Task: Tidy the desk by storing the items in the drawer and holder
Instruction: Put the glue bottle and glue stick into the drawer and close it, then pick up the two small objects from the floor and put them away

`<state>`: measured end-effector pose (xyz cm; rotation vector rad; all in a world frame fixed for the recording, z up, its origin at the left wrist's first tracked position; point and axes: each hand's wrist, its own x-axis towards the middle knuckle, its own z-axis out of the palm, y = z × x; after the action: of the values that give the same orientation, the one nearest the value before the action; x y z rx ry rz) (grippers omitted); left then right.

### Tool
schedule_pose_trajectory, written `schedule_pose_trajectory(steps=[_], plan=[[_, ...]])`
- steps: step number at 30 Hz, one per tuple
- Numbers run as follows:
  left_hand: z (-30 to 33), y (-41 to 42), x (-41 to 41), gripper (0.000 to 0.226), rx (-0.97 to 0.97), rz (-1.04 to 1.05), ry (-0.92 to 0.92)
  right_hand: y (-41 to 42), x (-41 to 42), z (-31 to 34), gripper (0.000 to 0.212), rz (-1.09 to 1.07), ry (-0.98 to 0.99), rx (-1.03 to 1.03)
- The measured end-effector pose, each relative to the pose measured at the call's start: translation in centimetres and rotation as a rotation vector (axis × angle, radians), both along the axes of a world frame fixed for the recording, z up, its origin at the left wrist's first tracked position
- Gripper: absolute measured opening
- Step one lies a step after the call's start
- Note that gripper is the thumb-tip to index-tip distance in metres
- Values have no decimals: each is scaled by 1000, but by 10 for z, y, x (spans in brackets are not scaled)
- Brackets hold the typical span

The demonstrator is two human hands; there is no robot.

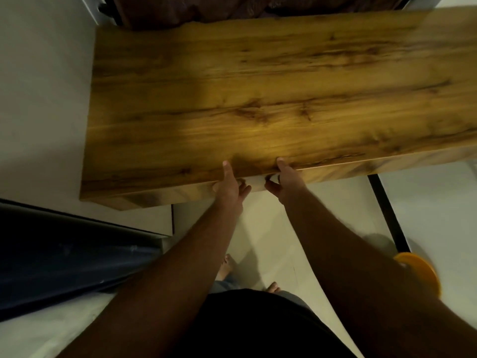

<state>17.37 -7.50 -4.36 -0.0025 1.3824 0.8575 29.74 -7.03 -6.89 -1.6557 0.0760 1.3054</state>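
Note:
The wooden desk (271, 94) fills the upper half of the view, and its top is bare. My left hand (231, 183) and my right hand (285, 180) are close together at the middle of the desk's front edge. Each thumb lies on the top surface while the fingers curl below the edge. Between the two hands, just under the edge, a small pale part (255, 181) shows; I cannot tell whether it is the drawer front or a handle. No holder and no loose items are in view.
A dark blue-black bulky object (64, 254) stands on the floor at the left. An orange round thing (419, 271) sits at the right behind my forearm. A black strip (384, 210) runs across the pale floor. Dark red fabric (232, 9) lies behind the desk.

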Motion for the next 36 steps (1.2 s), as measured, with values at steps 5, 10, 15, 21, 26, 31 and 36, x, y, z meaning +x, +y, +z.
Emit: schedule_pose_trajectory(steps=[5,10,15,21,26,31,36], plan=[[0,3,4,57,-13,46,0,1,-2,-2,56,-59,-7,1],[-2,2,5,57,-9,58,11,0,-2,-1,58,-62,-13,1],[-9,-4,-3,65,22,-27,66,-12,-2,-4,74,-27,24,18],[-19,-22,-5,74,41,-174,60,-25,-3,-10,80,55,30,31],[-19,-42,27,60,102,-494,146,-60,12,-13,74,113,-18,55],[-16,-76,83,49,239,-879,233,-127,59,-12,48,23,-93,28],[-14,-147,154,36,356,-1228,227,-234,110,-12,36,-262,-122,-12]])
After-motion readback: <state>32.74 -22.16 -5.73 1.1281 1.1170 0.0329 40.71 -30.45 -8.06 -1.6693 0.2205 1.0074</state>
